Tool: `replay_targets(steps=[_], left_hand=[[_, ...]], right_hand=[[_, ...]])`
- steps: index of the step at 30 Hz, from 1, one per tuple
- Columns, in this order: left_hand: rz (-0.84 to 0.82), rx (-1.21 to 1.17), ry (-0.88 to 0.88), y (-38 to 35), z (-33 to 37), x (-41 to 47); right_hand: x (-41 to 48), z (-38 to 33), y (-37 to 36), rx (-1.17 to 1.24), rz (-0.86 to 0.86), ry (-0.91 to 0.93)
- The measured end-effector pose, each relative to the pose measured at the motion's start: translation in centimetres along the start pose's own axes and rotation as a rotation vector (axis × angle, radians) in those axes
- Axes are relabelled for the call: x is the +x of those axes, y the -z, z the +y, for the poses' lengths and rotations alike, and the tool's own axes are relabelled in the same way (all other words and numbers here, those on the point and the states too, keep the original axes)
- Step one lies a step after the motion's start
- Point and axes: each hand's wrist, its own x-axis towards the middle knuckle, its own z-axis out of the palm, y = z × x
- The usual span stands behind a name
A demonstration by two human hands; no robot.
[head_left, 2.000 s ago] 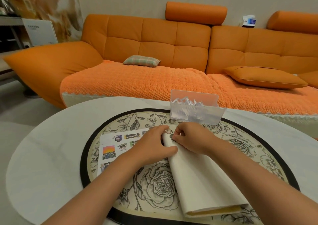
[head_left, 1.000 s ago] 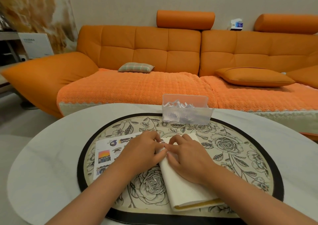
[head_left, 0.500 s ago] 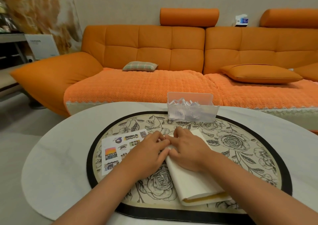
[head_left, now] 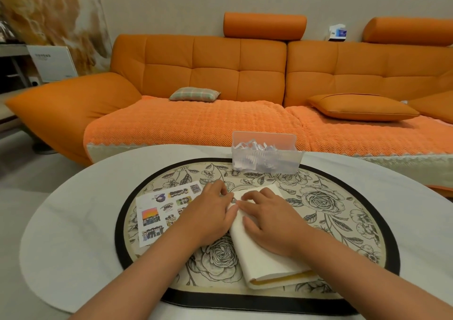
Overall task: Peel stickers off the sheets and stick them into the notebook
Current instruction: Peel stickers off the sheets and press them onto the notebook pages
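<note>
Notebook point(head_left: 264, 253) lies closed-looking or folded over on the round flowered mat point(head_left: 343, 221), mid desk point(head_left: 61, 234), angled w/ its yellow-edged end toward the person. Sticker sheet point(head_left: 161, 212) flat on the mat just left of it, partly under the left wrist; several stickers visible on it. Left hand point(head_left: 208, 212) and right hand point(head_left: 267, 219) meet at the notebook's far left corner, fingertips touching. A small dark bit shows between them, prob. a sticker, too small to be sure. Left grip: fingers curled, pinching at that bit or the page edge, can't tell which. Right grip: flat, fingers spread, pressing on the paper, holding nothing. Clear plastic box point(head_left: 266, 158) w/ paper scraps sits at the far edge of the mat, well apart.

Step in hand, by my read: pressing a sticker down onto the page. Next move prob. needs a firm rub to seat it, then left hand back to the sheet, nail under a sticker edge, right hand steadying the sheet.
</note>
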Motion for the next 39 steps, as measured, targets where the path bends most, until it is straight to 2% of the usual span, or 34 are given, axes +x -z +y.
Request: replay_targets(steps=[3,7,10,13,15,20,25,28,32,35,39], left_hand=[[0.003,-0.067,0.021,-0.3,-0.2,0.2],[0.027,-0.328,0.081,0.0,-0.8,-0.3],[0.076,-0.389,0.047,0.8,-1.2,-1.4],[0.126,-0.340,0.048,1.9,-1.9,-2.7],[0.126,-0.223,0.085,2.4,-2.8,-3.6],[-0.032,0.131,0.277,2.7,-4.7,-5.9],[-0.127,-0.011,0.262,3.1,-5.5,-7.3],[-0.093,-0.041,0.230,3.2,-5.9,-7.6],[-0.009,-0.042,0.156,3.5,-6.2,-7.9],[0.012,-0.002,0.077,3.8,-6.7,-8.2],[0.022,-0.061,0.079,3.7,-7.5,-8.4]], right_hand=[[0.0,0.0,-0.1,-0.003,0.002,0.000],[-0.2,-0.4,0.2,0.012,-0.001,-0.028],[-0.9,-1.8,1.1,0.103,-0.007,-0.031],[-1.9,-4.1,1.3,0.216,-0.136,-0.014],[-2.1,-5.2,0.8,0.184,-0.215,-0.026],[-0.9,-6.0,0.5,0.204,-0.241,-0.158],[1.1,-6.2,0.3,0.163,-0.251,-0.260],[1.9,-6.1,0.8,0.093,-0.270,-0.225],[2.7,-6.3,1.4,0.025,-0.168,-0.037],[3.6,-6.2,1.6,0.041,-0.140,0.022],[4.6,-6.2,1.5,-0.047,-0.119,0.101]])
